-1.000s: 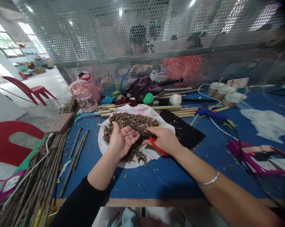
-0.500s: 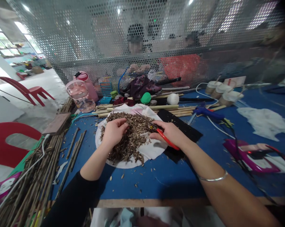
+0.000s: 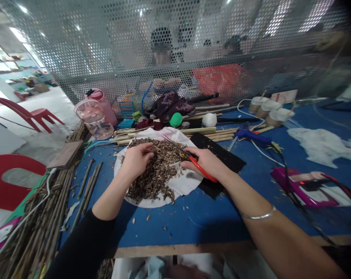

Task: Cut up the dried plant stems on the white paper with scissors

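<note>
A heap of small dry brown chips (image 3: 158,170) lies on a white cloth (image 3: 187,185) on the blue table (image 3: 198,221). My left hand (image 3: 135,158) rests palm down on the heap's left side, fingers curled into the chips. My right hand (image 3: 206,162) grips red-handled scissors (image 3: 192,161), whose dark blades point up and left over the heap. A black mat (image 3: 222,157) lies under the cloth's right edge.
Bundles of thin sticks (image 3: 38,224) lie along the left edge. Bamboo rods (image 3: 210,135), a pink jug (image 3: 95,118), green and white yarn balls, a blue glue gun (image 3: 252,136) and paper cups stand behind. A perforated screen (image 3: 192,50) separates other seated people.
My left hand, palm up with chips a second ago, has turned over and dropped onto the heap's left side. My right hand moved the scissors slightly right and up.
</note>
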`<state>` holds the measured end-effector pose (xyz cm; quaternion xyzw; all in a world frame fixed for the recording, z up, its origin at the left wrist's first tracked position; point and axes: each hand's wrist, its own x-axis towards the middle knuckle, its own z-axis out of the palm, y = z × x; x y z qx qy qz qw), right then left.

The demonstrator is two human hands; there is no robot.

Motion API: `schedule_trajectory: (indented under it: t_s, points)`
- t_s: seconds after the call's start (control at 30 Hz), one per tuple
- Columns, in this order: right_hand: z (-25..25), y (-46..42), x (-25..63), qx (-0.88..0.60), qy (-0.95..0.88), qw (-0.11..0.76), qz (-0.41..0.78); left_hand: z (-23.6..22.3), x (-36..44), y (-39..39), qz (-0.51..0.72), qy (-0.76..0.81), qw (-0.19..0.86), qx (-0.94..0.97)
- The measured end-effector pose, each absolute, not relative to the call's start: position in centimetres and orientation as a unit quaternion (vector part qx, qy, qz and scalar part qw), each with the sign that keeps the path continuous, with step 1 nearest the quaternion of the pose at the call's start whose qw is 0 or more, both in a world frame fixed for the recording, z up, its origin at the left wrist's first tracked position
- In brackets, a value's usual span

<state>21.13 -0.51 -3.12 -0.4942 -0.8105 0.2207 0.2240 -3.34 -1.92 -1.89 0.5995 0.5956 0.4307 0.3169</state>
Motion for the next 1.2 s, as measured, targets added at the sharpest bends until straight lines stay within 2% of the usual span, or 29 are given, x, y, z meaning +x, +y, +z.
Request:
schedule_trajectory:
  t_s: [0.17, 0.3, 0.37, 0.47, 0.67, 0.8, 0.9, 1.03, 1.2]
  points:
    - [-3.1, -0.4, 21.2, -0.491, -0.808, 0.228, 0.232, -1.7, -3.2, -1.8, 0.405, 0.604, 0.298, 0.618]
    - [-2.5, -0.7, 21.4, -0.472, -0.795, 0.216, 0.316, -2.0, -2.7, -1.9, 0.337, 0.623, 0.198, 0.677]
    - [-2.1, -1.1, 21.5, -0.457, -0.776, 0.208, 0.382, -2.5, -2.3, -1.8, 0.292, 0.629, 0.182, 0.697]
    - [-1.6, -1.8, 21.5, -0.439, -0.718, 0.214, 0.495, -3.2, -1.9, -1.6, 0.306, 0.621, 0.214, 0.690]
    - [-0.8, -2.5, 21.0, -0.429, -0.570, 0.238, 0.659, -3.3, -2.7, -1.7, 0.468, 0.602, 0.296, 0.575]
    - [-1.0, -1.9, 20.5, -0.447, -0.534, 0.267, 0.666, -2.8, -3.2, -2.3, 0.450, 0.613, 0.291, 0.580]
    - [-1.3, -1.8, 20.3, -0.445, -0.530, 0.287, 0.662, -2.6, -2.9, -2.7, 0.435, 0.604, 0.344, 0.572]
    - [-1.3, -2.8, 19.9, -0.416, -0.531, 0.225, 0.703, -2.5, -2.0, -3.1, 0.450, 0.577, 0.444, 0.517]
    - [-1.5, -4.0, 19.2, -0.401, -0.535, 0.181, 0.722, -2.9, -1.5, -3.7, 0.434, 0.606, 0.379, 0.548]
